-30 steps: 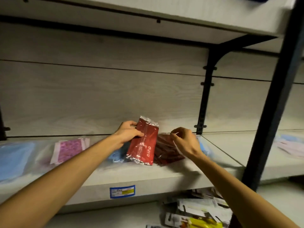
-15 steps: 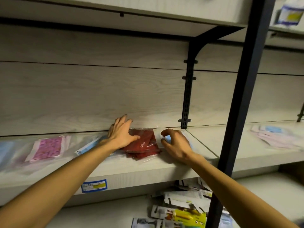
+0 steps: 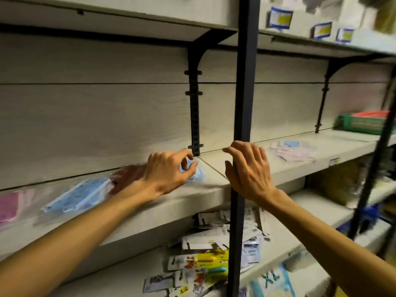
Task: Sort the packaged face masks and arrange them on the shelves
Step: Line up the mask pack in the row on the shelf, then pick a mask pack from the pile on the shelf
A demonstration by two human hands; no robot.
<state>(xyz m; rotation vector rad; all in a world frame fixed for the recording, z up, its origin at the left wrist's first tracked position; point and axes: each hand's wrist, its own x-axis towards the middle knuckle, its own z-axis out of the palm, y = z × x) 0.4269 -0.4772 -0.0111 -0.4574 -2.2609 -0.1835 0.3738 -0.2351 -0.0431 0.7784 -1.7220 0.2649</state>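
Red mask packs [image 3: 128, 176] lie flat on the middle shelf [image 3: 192, 200], partly hidden behind my left wrist. My left hand [image 3: 169, 172] is just right of them, its thumb and curled fingers pinching a small blue mask pack [image 3: 196, 175] that lies on the shelf near the bracket. My right hand [image 3: 248, 170] hovers in front of the black upright post [image 3: 244, 93], fingers loosely curled, holding nothing. A larger blue mask pack [image 3: 79, 194] and a pink mask pack [image 3: 8, 206] lie farther left on the same shelf.
On the right-hand shelf section lies a pile of pale pink and blue mask packs [image 3: 291, 150], with a green basket [image 3: 364, 123] beyond it. The lower shelf holds several scattered carded items [image 3: 214, 260]. Price labels [image 3: 279, 18] hang on the upper shelf.
The red pack has gone from upright in my left hand to flat on the shelf. My left hand has shifted right onto the small blue pack. My right hand has lifted off the shelf.
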